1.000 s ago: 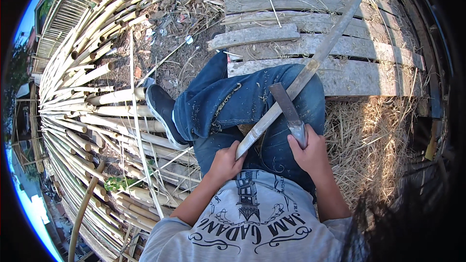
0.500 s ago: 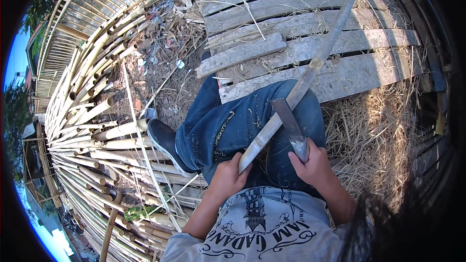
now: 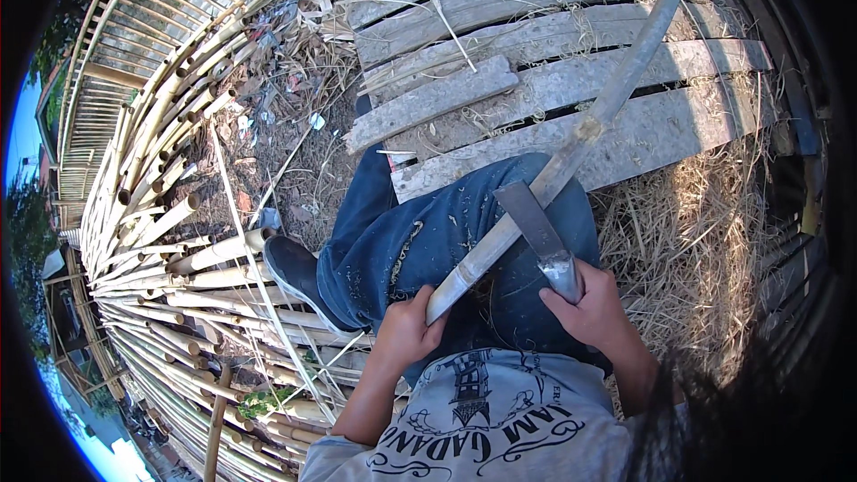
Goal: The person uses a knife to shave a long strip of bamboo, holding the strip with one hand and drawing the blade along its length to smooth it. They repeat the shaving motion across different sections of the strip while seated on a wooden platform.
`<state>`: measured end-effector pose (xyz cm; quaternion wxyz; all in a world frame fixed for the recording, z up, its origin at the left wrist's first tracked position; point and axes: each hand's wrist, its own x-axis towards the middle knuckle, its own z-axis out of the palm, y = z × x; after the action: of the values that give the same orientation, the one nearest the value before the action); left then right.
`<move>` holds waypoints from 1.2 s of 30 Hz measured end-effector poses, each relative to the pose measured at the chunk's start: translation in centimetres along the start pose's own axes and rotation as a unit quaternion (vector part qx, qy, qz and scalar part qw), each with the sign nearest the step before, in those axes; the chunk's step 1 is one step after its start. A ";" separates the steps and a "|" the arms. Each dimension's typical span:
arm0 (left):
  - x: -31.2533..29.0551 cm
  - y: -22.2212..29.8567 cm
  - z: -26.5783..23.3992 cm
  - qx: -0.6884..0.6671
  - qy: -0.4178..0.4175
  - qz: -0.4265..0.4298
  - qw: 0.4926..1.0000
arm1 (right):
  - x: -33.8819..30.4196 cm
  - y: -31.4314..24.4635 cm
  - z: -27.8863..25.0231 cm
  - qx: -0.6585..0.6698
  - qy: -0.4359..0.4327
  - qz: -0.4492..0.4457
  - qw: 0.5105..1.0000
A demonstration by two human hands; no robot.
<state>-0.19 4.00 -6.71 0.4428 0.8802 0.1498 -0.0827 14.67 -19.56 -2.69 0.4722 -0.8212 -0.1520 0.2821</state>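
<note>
left hand (image 3: 406,332) grips bamboo pole (image 3: 571,152); right hand (image 3: 591,308) holds machete (image 3: 539,230) against it

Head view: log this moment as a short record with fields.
left hand: grips the near end of a long bamboo strip
right hand: holds a broad-bladed knife, blade on the strip
support: strip lies across the jeans-clad lap
ahead: weathered plank platform
left side: pile of bamboo poles
right side: dry straw

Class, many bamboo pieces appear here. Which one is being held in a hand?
The long split bamboo strip slanting across the person's lap: the left hand grips its lower end. The other bamboo poles lie piled on the ground, untouched.
</note>
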 end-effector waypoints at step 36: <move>2.1 -1.0 0.7 -0.008 0.023 0.001 1.000 | 2.7 -1.2 -3.6 -0.050 0.018 -0.002 0.999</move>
<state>1.44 4.38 -8.44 0.4458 0.8787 0.1599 -0.0604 19.02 -20.04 -1.11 0.4336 -0.8486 -0.1591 0.2578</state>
